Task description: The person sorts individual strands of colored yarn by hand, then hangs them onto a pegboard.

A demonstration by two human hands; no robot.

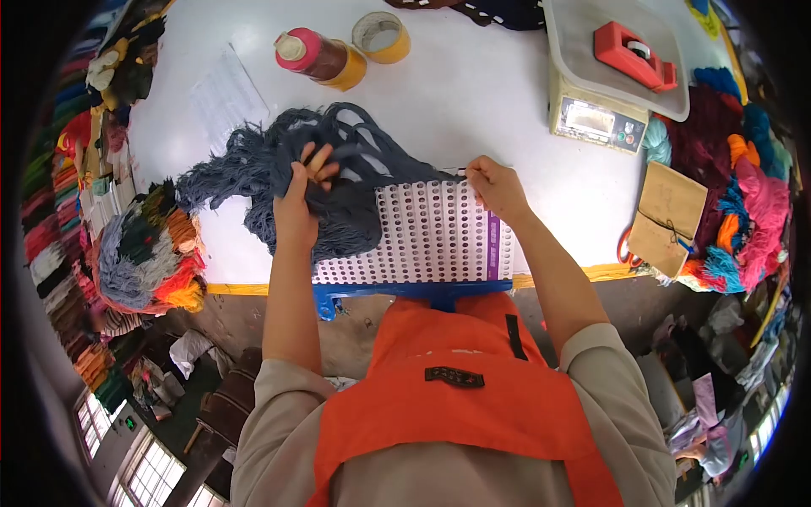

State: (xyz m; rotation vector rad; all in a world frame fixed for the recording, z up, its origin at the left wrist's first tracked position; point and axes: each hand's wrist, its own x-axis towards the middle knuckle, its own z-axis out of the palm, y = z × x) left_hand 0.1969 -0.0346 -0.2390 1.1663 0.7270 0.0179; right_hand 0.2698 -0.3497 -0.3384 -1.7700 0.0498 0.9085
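Note:
A big tangled hank of slate-blue yarn point(342, 224) lies over the left part of a white card with rows of punched holes point(422, 228). My left hand point(302, 182) is in the hank, its fingers curled round the strands and partly covered by them. At the card's upper right corner, my right hand point(496, 188) is closed in a pinch on the end of the yarn that runs along the top edge. A purple printed strip point(494, 245) marks the card's right side. Below the card, a blue bar point(405, 289) runs along the table's front edge.
A cone of thread with a pink top point(308, 52) and a tape roll point(381, 38) are at the back. A scale point(596, 122) carries a red tape dispenser point(634, 57). Coloured yarn bundles point(148, 253) sit left, others point(743, 203) right, beside a brown card point(669, 215) and red-handled scissors point(624, 247).

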